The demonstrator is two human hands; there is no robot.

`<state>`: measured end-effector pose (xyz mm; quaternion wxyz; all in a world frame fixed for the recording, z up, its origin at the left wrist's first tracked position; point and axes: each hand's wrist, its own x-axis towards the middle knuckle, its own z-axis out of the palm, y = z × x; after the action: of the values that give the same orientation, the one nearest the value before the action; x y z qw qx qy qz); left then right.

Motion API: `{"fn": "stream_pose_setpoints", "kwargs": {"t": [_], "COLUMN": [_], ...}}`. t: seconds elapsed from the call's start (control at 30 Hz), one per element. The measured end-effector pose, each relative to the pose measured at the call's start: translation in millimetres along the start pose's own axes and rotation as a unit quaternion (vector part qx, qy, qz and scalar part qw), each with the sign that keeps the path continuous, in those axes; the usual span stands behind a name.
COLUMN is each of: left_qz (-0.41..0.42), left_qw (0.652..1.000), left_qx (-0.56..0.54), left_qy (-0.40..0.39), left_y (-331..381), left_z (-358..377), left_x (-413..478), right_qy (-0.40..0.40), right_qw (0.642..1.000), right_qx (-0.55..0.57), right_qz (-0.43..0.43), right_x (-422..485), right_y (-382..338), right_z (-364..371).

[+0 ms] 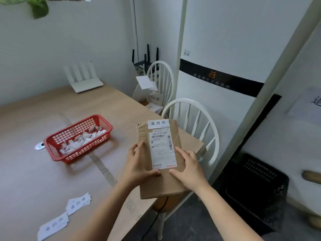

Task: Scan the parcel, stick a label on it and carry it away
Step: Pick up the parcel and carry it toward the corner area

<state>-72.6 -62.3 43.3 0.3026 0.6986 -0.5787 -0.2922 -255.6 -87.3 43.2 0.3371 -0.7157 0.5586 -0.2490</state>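
Both forearms reach in from the near edge. Left hand [139, 164] grips the parcel's left side, thumb on top; right hand [188, 166] grips the right side, fingers spread flat over the upper face. Parcel [161, 181]: a flat rectangular cardboard box, brown, creased and dented near its far end, held above the near right corner of the table [34, 180]. A white shipping label [162, 149] with barcodes runs down its face, and a smaller white sticker [158, 123] with three black characters sits at its far end (overlapping the edge). Left of the parcel, a red plastic lattice basket [57, 136] holds white paper scraps. Loose printed labels [79, 203] lie near left on the wood-grain surface. A white spindle-back chair [211, 126] stands to the right.
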Motion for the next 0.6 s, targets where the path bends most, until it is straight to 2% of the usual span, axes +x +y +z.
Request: {"fn": "stream_pose_setpoints", "kwargs": {"t": [0.33, 0.6], "left_qz": [0.094, 0.105], "left_qw": [0.985, 0.964], "left_qx": [-0.017, 0.003], "left_qy": [-0.141, -0.244], "left_y": [137, 212], "left_z": [201, 341], "left_x": [17, 22], "right_qy": [0.105, 0.144], "right_qw": [0.988, 0.964], "right_qx": [0.003, 0.002], "right_qz": [0.111, 0.222], "right_x": [-65, -105], "right_y": [165, 275], "right_z": [-159, -239]}}
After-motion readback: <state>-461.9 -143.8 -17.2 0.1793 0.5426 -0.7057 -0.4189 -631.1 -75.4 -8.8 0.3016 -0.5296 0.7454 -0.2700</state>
